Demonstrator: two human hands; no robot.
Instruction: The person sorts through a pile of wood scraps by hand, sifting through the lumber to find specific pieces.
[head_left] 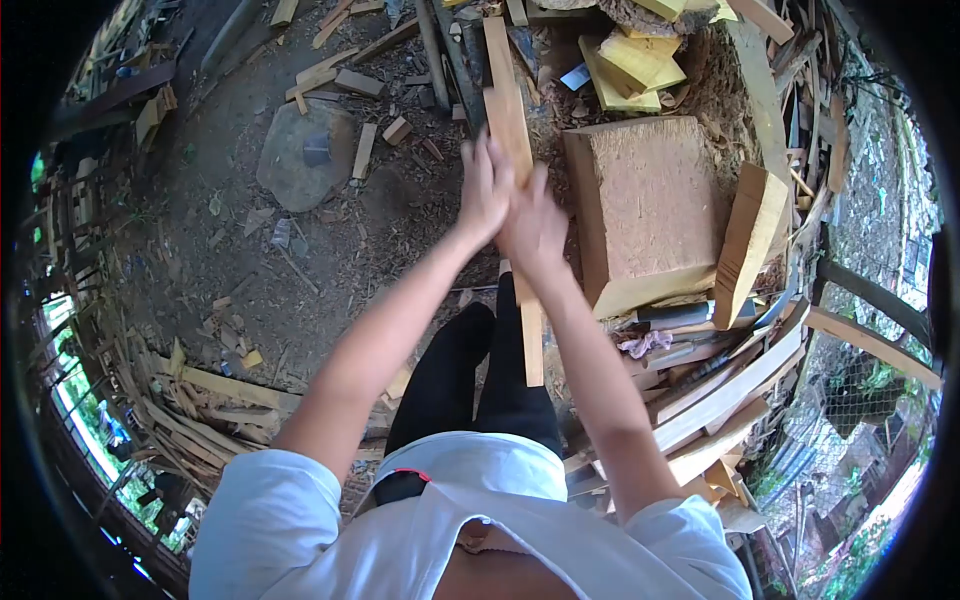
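A long, narrow wooden board (533,345) runs lengthwise in front of me, from above my legs up past both hands. My left hand (486,190) lies against the board's left side, its fingers blurred by motion. Close beside it, my right hand (535,222) is closed round the board, also blurred. The two hands touch or nearly touch. Just right of the hands stands a large squared wood block (655,200) with a rough top.
A flat round stone or stump (305,155) sits on the dirt floor at the left. Yellowish wood pieces (635,70) lie behind the block. A thick offcut (750,240) leans at its right. Stacked planks (720,395) and a pinkish cloth (645,344) are at the lower right.
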